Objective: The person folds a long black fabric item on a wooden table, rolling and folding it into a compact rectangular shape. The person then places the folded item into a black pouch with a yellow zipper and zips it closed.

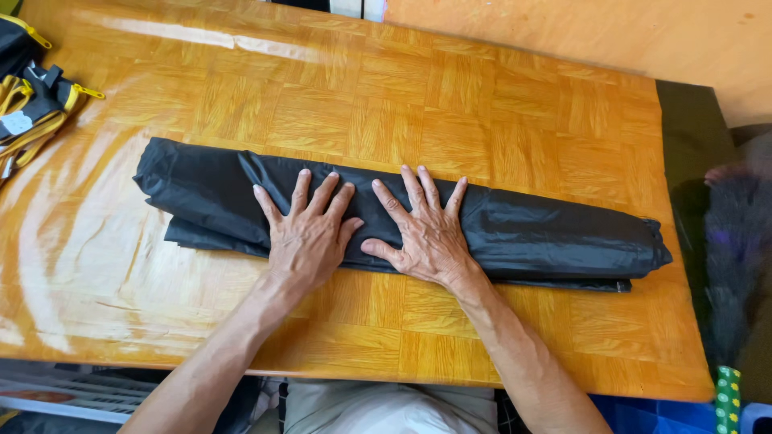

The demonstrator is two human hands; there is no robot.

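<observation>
A wooden table (482, 104) with a glossy parquet top fills most of the view, and everything else is placed against it. A dark strip runs down its right edge.

Across the middle of the table lies a long black roll of thin, shiny fabric (547, 233), stretched from the left half of the table almost to the right edge. Its left end is looser and wider, with flat layers poking out along the near side; its right end is tighter and more rounded.

Both hands rest on the middle of the roll, side by side and close together, thumbs nearly meeting. The left hand (308, 233) lies flat with fingers spread, palm down on the fabric, its wrist coming off the near side of the roll onto the table. The right hand (426, 233) is likewise flat and spread, pressing down just beside the left. Neither hand is pinching or gripping anything.

At the far left corner of the table sits a black bag with yellow straps (28, 88), well apart from the roll.

Just below the near edge of the table, the person's light trousers (386, 410) show between the forearms.
</observation>
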